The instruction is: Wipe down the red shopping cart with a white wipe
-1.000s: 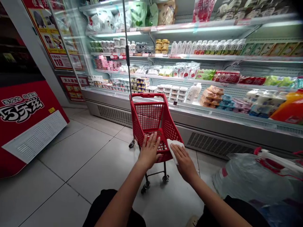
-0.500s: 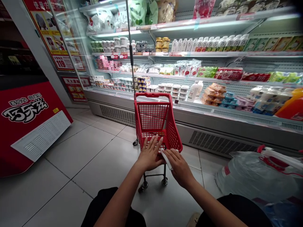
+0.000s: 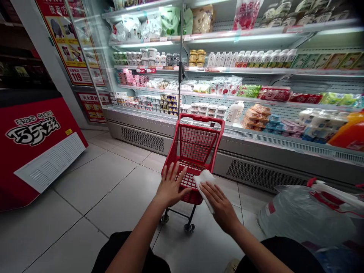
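The red cart stands on the grey tiled floor in front of me, its wheels showing under the near edge and its handle bar reaching toward the refrigerated case. A white cloth lies against the cart's near right corner, and my right hand holds it, fingers nearly straight and side by side across it; my thumb is hidden. My left hand is over the near left corner, fingers spread and gripping nothing; I cannot tell how much of it touches the plastic. A thin dark pole rises by the cart's far left corner. Beyond, along the front edge of the case's bottom level, sit stacked white tubs, two white bottles and, toward the right end, an orange container. On the floor to my right are large plastic-wrapped bottles; well off to my left stands a red freezer.
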A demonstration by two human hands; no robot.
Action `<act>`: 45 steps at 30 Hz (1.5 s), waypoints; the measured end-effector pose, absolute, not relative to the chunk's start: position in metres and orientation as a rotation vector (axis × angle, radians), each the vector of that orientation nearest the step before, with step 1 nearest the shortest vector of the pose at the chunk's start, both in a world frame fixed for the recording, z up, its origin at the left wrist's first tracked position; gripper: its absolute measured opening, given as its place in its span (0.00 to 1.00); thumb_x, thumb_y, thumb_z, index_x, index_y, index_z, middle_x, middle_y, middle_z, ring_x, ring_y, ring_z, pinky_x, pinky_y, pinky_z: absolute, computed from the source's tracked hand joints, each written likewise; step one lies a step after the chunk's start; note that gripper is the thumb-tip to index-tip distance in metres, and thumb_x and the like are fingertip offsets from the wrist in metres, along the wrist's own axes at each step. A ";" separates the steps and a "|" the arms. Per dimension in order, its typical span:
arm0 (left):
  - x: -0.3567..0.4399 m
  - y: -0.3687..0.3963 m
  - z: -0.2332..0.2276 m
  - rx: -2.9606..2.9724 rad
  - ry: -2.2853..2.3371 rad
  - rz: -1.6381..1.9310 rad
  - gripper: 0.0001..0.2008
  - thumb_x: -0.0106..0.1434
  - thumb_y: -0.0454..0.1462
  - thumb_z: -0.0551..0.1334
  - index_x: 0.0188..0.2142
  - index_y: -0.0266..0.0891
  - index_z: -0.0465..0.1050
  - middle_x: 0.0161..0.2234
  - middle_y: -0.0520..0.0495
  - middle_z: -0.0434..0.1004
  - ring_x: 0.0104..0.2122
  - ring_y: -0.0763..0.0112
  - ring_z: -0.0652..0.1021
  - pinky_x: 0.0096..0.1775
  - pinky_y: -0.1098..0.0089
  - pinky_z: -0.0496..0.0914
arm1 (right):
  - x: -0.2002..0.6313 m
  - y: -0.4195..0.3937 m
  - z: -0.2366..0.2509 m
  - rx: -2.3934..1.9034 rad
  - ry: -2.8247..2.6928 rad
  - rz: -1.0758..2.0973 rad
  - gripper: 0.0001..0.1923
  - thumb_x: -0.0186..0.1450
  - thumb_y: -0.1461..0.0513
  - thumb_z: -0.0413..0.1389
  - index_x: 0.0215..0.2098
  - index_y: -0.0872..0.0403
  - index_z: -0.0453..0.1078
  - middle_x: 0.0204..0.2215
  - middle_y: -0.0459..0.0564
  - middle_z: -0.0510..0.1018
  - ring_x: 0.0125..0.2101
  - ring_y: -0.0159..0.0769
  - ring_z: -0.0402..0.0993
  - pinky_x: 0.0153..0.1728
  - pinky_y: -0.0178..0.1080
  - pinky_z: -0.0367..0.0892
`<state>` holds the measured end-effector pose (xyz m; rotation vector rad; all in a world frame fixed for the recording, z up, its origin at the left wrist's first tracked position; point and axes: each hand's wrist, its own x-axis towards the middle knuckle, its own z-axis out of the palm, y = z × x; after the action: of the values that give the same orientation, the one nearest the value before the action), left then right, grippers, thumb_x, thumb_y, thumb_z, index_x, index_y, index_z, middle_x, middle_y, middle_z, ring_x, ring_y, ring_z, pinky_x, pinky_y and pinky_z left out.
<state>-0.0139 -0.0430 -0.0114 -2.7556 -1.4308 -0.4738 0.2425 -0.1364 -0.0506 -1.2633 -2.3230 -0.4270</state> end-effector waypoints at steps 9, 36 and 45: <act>-0.003 -0.051 -0.008 -3.002 -1.190 -0.282 0.53 0.65 0.67 0.50 0.75 0.45 0.25 0.76 0.43 0.34 0.75 0.54 0.42 0.71 0.48 0.39 | 0.268 -0.112 -0.029 -1.140 -2.436 -0.366 0.48 0.61 0.77 0.44 0.76 0.49 0.43 0.71 0.47 0.61 0.71 0.35 0.53 0.73 0.52 0.46; -0.028 -0.030 -0.015 -2.744 -1.578 -0.378 0.55 0.63 0.69 0.52 0.76 0.39 0.37 0.76 0.37 0.27 0.74 0.42 0.34 0.69 0.39 0.34 | 0.267 -0.081 -0.026 -1.359 -2.259 -0.313 0.49 0.58 0.75 0.44 0.77 0.50 0.42 0.72 0.49 0.57 0.72 0.36 0.50 0.71 0.52 0.51; 0.004 -0.043 -0.020 -2.744 -1.509 -0.458 0.51 0.67 0.58 0.58 0.76 0.39 0.32 0.76 0.37 0.32 0.74 0.45 0.38 0.70 0.43 0.43 | 0.225 -0.092 -0.011 -1.090 -2.520 -0.191 0.51 0.53 0.75 0.47 0.75 0.49 0.50 0.71 0.46 0.61 0.71 0.34 0.53 0.72 0.51 0.46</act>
<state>0.0040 -0.0430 -0.0201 -2.7436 -1.5092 -0.4583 0.2255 -0.0924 -0.0106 -1.0895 -2.5205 -0.1908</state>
